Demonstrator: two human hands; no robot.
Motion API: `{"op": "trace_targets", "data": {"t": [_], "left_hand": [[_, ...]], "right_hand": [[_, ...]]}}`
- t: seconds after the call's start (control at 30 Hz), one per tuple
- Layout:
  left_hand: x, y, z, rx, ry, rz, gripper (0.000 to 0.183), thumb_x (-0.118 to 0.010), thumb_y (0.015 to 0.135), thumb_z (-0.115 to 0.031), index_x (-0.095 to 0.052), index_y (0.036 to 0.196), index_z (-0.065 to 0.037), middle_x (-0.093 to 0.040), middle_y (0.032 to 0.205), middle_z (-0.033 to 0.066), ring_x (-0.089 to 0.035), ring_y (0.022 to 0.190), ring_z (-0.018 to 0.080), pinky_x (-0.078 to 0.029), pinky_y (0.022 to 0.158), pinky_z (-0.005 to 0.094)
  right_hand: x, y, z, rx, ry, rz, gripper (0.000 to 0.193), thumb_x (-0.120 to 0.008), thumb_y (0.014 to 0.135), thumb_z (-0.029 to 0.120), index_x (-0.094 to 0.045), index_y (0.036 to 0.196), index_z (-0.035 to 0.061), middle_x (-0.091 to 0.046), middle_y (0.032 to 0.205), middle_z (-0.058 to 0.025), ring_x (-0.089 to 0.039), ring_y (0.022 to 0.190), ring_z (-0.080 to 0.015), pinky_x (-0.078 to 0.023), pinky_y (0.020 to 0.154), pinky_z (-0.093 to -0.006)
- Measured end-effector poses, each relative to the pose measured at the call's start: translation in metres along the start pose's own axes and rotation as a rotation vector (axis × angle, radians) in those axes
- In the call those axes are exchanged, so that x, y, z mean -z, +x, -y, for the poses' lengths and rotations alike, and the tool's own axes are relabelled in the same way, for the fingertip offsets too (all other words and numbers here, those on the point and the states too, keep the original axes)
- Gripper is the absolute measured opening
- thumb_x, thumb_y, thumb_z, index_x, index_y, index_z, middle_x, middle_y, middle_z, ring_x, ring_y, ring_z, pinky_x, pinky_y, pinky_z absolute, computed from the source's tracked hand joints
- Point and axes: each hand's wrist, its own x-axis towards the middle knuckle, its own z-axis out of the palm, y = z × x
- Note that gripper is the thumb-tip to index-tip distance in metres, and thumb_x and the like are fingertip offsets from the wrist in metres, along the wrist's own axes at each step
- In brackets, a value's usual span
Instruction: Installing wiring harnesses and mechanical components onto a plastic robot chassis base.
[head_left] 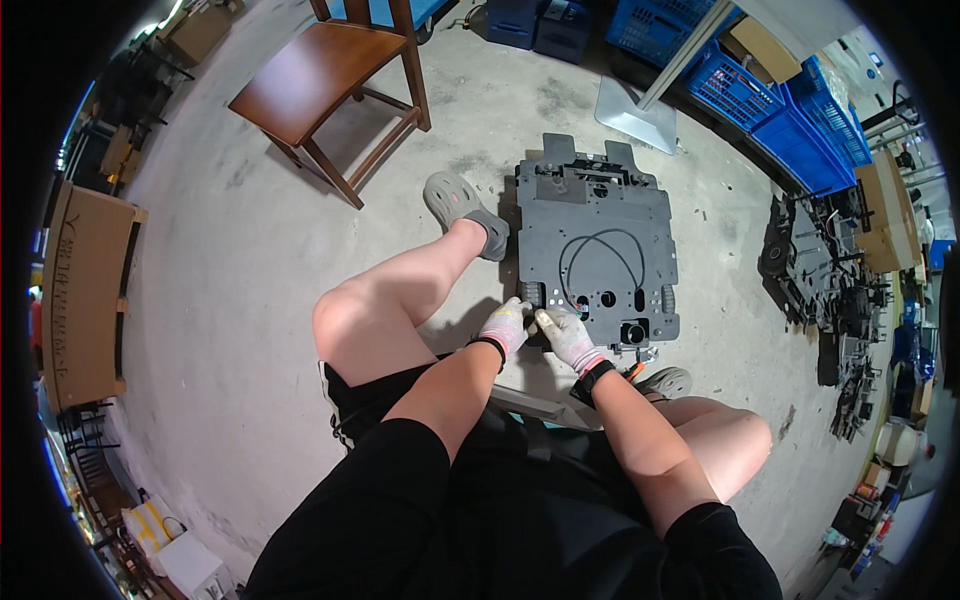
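A flat dark grey wheeled chassis [610, 235] lies on the floor between my legs. A loop of black cable [641, 262] rests on its top plate. My left hand [507, 325], in a pale knit glove, is closed at the chassis's near left corner, beside a ribbed black wheel [533, 293]. Close to it is my right hand [568, 338], gloved too, with thumb and fingers pinched together at the near edge. Whatever small part lies between the fingertips is hidden. A round black fitting [633, 333] sits at the near right corner.
A brown wooden chair [320, 75] stands at the far left. Blue crates [735, 85] and a metal stand base [635, 115] are at the far right. Black machine parts [800, 260] lie along the right. A large cardboard box [88, 295] stands at the left.
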Motion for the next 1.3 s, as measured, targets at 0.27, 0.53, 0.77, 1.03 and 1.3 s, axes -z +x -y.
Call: {"op": "trace_targets", "data": {"t": [0.27, 0.53, 0.77, 1.03, 1.3], "left_hand": [[0.005, -0.001, -0.003, 0.005, 0.041, 0.050, 0.040, -0.080, 0.084, -0.021, -0.063, 0.116, -0.005, -0.059, 0.117, 0.0173, -0.062, 0.113, 0.0371, -0.051, 0.099, 0.0444], [-0.005, 0.004, 0.001, 0.045, -0.283, 0.045, 0.038, -0.079, 0.085, -0.019, -0.065, 0.118, -0.006, -0.059, 0.117, 0.0171, -0.061, 0.115, 0.0372, -0.051, 0.100, 0.0448], [0.008, -0.004, -0.010, -0.002, 0.061, 0.012, 0.037, -0.079, 0.084, -0.016, -0.066, 0.117, -0.006, -0.060, 0.117, 0.0159, -0.062, 0.114, 0.0373, -0.051, 0.099, 0.0458], [0.003, -0.001, -0.005, 0.165, -0.427, 0.043, 0.028, -0.075, 0.086, -0.005, -0.064, 0.112, -0.005, -0.063, 0.115, 0.0146, -0.063, 0.110, 0.0369, -0.053, 0.094, 0.0463], [-0.001, 0.002, 0.000, -0.011, 0.037, 0.001, 0.042, -0.080, 0.083, -0.019, -0.066, 0.119, -0.004, -0.060, 0.118, 0.0161, -0.062, 0.113, 0.0361, -0.051, 0.100, 0.0432]], "right_hand": [[-0.002, 0.009, -0.013, -0.215, 0.520, -0.231, 0.024, -0.055, 0.107, 0.018, -0.063, 0.123, 0.0026, -0.072, 0.109, -0.0111, -0.067, 0.097, -0.0198, -0.054, 0.089, -0.0332], [0.002, 0.006, -0.001, -0.184, 0.461, -0.270, 0.022, -0.056, 0.107, 0.022, -0.067, 0.100, 0.0044, -0.057, 0.074, 0.0019, -0.049, 0.064, -0.0082, -0.042, 0.060, -0.0269], [0.016, 0.013, -0.004, -0.274, 0.596, -0.148, 0.027, -0.057, 0.107, 0.027, -0.068, 0.095, 0.0067, -0.055, 0.071, 0.0038, -0.046, 0.064, -0.0052, -0.039, 0.058, -0.0241], [-0.003, 0.010, -0.013, -0.229, 0.277, -0.177, 0.028, -0.057, 0.107, 0.028, -0.068, 0.098, 0.0040, -0.060, 0.075, -0.0017, -0.052, 0.066, -0.0100, -0.043, 0.062, -0.0291], [-0.006, 0.019, -0.030, -0.233, 0.339, -0.158, 0.035, -0.058, 0.105, 0.032, -0.068, 0.097, -0.0003, -0.066, 0.086, -0.0131, -0.059, 0.077, -0.0212, -0.049, 0.075, -0.0375]]}}
